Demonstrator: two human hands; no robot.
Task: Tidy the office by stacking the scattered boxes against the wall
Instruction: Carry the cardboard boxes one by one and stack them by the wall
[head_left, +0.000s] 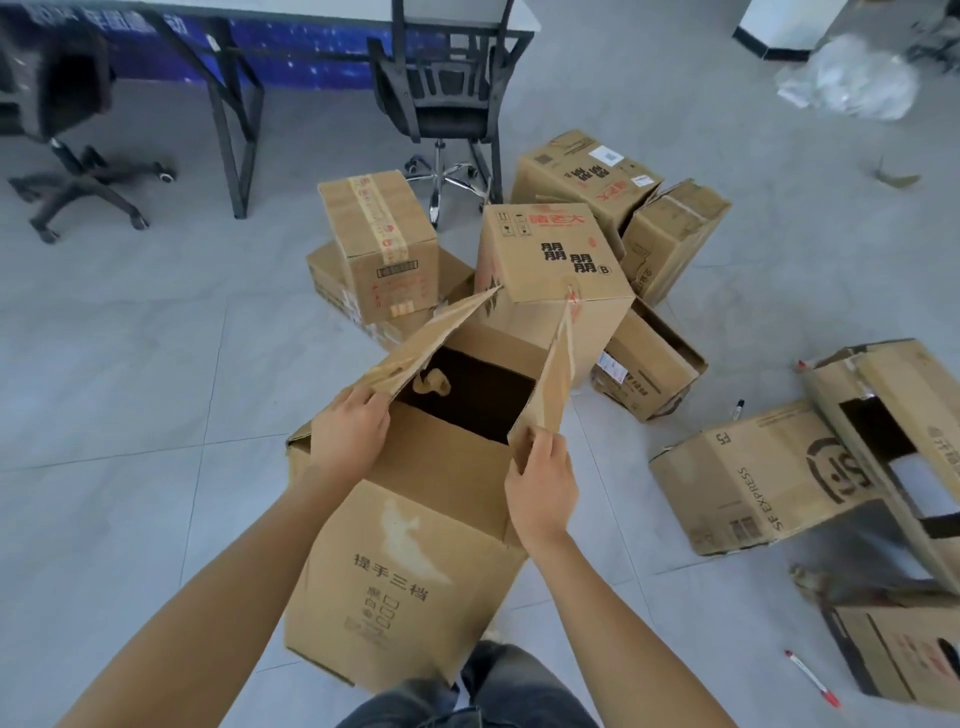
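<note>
Closest-in open box (405, 545): L hand (345, 434) pinches 9-o'clk flap (431, 343), R hand (540, 478) pinches 3-o'clk flap (550, 384), opening btwn, so prob fold inward.

Black office chair (449, 122) at desk (231, 135), second chair (72, 88) left, crumpled plastic (852, 83), red pen (813, 678) on tiled floor (130, 364)

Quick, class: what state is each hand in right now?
Left hand: closed, gripping the left flap of the open box.
Right hand: closed, gripping the right flap.
</note>
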